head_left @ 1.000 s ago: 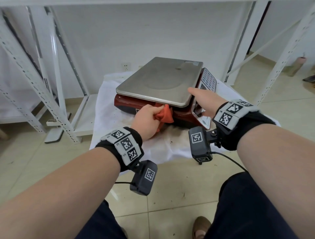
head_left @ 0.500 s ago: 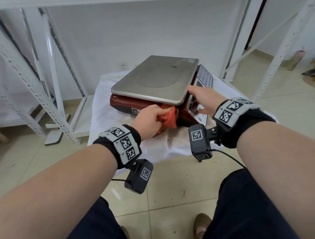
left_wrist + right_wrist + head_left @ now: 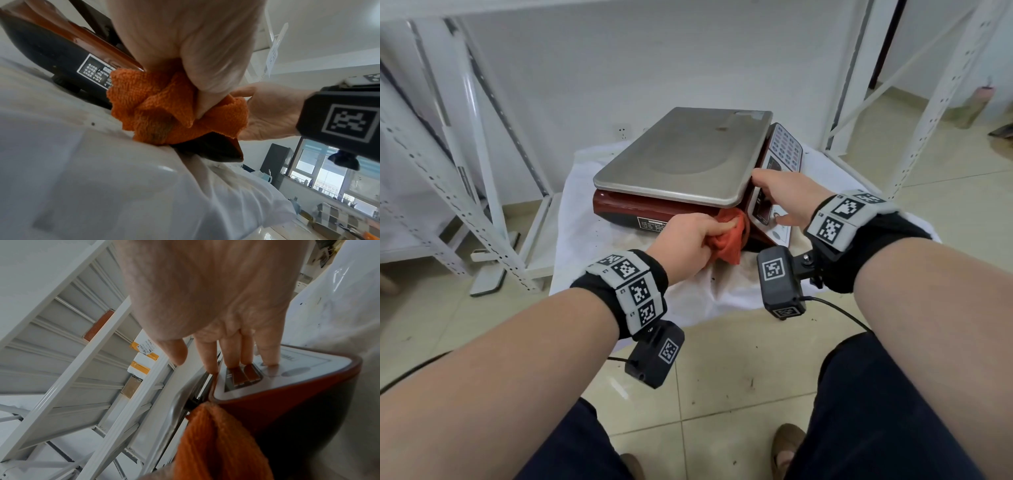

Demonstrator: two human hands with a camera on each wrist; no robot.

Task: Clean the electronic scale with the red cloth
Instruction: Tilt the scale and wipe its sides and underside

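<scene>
Left hand (image 3: 685,240) bunched round cloth (image 3: 729,236), pressed to scale (image 3: 681,161) body's near corner, wiping under the pan; right hand (image 3: 784,198) flat-fingered on panel, likely steadying.

The electronic scale (image 3: 647,212) has a dark red body, a dull silver steel platter (image 3: 681,157) and a white keypad panel (image 3: 786,150) with rows of small coloured keys. The red cloth (image 3: 164,105) reads orange-red. A white sheet (image 3: 585,233) carries brownish stains. Black wristbands (image 3: 633,291) bear black-and-white square markers.
</scene>
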